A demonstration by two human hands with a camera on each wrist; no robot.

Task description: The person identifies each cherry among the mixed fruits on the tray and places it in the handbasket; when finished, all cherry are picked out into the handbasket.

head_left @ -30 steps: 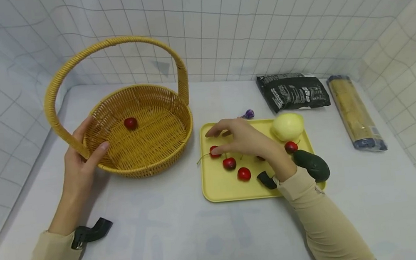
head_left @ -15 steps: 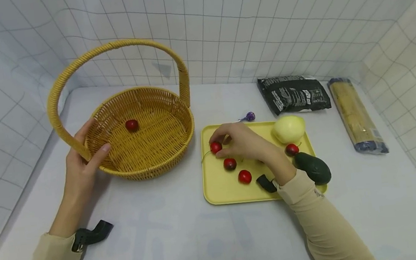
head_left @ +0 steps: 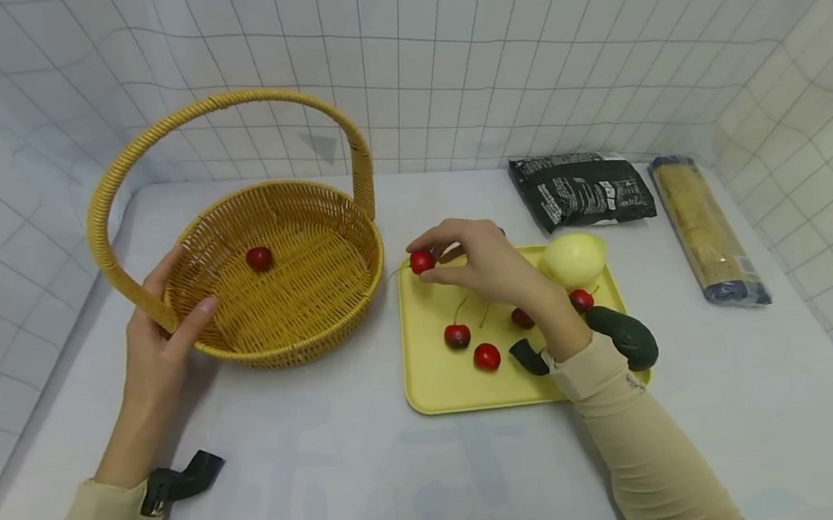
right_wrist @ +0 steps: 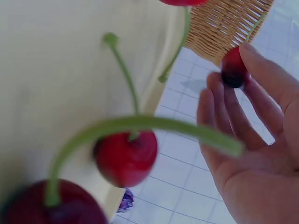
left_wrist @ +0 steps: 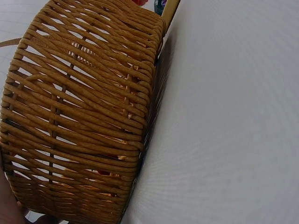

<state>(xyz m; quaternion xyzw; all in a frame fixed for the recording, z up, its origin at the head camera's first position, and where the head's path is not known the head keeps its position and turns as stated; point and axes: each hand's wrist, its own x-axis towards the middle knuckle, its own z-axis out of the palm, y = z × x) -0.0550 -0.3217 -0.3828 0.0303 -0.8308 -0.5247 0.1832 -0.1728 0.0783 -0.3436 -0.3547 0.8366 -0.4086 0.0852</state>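
My left hand (head_left: 154, 352) grips the left rim of a round wicker basket (head_left: 314, 287), thumb over the inside edge, near the foot of its tall handle. One red cherry (head_left: 259, 258) lies inside. My right hand (head_left: 488, 261) pinches another cherry (head_left: 421, 262) between thumb and fingers above the far left corner of a yellow tray (head_left: 429, 388); its stem points left toward the basket. In the right wrist view this held cherry (right_wrist: 234, 67) is raised off the tray. Several cherries stay on the tray, among them a dark red cherry (head_left: 457, 336) and a bright red cherry (head_left: 486, 357).
A pale yellow lemon (head_left: 573, 260) and a dark green, elongated vegetable (head_left: 623, 336) lie on the tray's right side. Behind it are a black packet (head_left: 583, 189) and a mostly hidden purple-wrapped lollipop (right_wrist: 125, 201). A long clear pack of yellowish food (head_left: 709, 232) lies at the right.
My right fingers have closed on the leftmost cherry and lifted it away from the others, toward the tray's far edge. My left hand keeps its grip on the basket.
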